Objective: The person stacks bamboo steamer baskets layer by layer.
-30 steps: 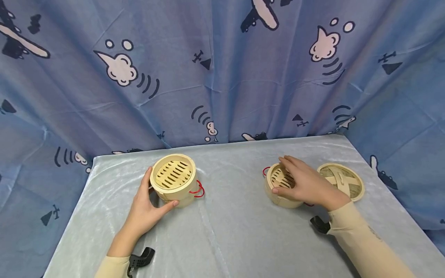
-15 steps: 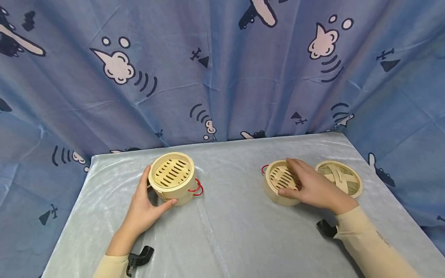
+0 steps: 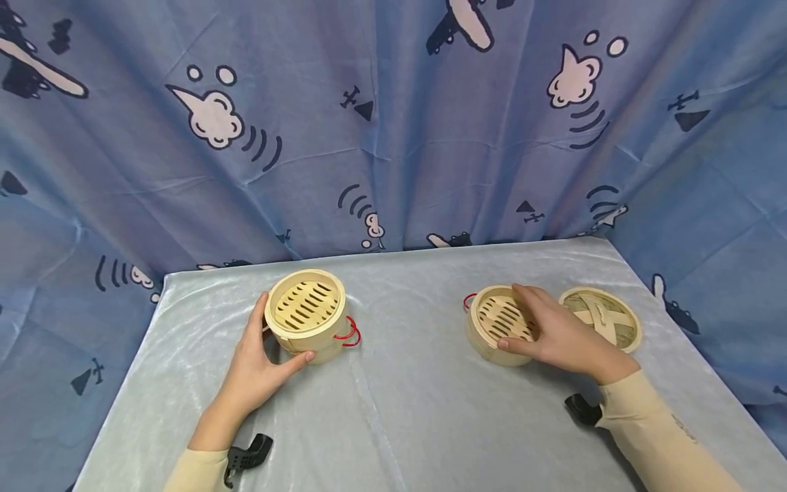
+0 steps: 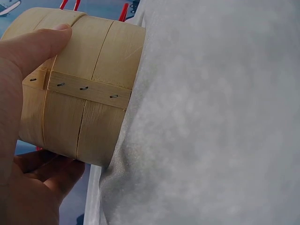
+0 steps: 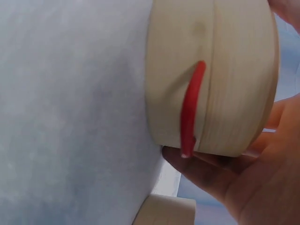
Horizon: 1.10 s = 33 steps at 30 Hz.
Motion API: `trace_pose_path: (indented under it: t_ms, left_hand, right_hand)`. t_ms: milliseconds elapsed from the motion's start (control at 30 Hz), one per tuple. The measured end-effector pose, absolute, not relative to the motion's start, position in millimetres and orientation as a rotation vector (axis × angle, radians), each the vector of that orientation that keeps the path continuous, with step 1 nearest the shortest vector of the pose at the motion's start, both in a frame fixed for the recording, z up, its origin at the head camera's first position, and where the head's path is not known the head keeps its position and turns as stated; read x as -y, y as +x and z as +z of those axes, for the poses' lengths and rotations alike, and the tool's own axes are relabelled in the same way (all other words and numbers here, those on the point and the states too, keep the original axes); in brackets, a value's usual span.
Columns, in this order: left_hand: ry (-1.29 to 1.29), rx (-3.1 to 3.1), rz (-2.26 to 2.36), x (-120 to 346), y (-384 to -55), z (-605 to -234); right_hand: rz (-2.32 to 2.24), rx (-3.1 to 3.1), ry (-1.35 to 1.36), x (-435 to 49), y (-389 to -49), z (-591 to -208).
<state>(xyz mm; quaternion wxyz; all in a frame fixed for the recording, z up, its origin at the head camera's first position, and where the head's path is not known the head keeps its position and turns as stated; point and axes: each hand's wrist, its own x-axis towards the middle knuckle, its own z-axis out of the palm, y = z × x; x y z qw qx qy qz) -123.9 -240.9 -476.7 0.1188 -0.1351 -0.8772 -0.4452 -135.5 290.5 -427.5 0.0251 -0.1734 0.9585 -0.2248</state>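
Note:
At the left of the table stands a stack of two bamboo steamer baskets [image 3: 307,311] with slotted bases and red loop handles. My left hand [image 3: 255,372] grips this stack, thumb on the near side and fingers around its far left; the thumb [image 4: 44,47] lies flat against the bamboo wall in the left wrist view. Farther right sits a single bamboo steamer basket [image 3: 499,321], a red handle on its side. My right hand [image 3: 556,335] holds it from the right, thumb at the near rim, fingers [image 5: 206,176] along the far side.
A round woven bamboo lid [image 3: 605,318] lies right of the single basket, partly behind my right hand. Pale velvety cloth covers the table [image 3: 406,383]. A blue patterned curtain [image 3: 393,137] hangs behind and along both sides.
My right hand has slid slightly rightward over the single basket, uncovering more of its slotted base, while the basket has hardly moved. My left hand and the stack stay in place.

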Motion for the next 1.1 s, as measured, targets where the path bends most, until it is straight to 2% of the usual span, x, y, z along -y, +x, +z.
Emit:
trace_pose_path:
  t_ms: [567,1100]
  left_hand:
    - [-0.39,2.567,-1.313,241.8,-124.9,-479.3]
    - [-0.396,2.568,-1.325,240.4,-123.5,-474.4]
  right_hand:
    - [-0.668,-2.995,-0.558,-289.9,-141.4,-427.6]
    - [-0.658,-2.996,-0.682,-257.5,-152.1,-407.7]
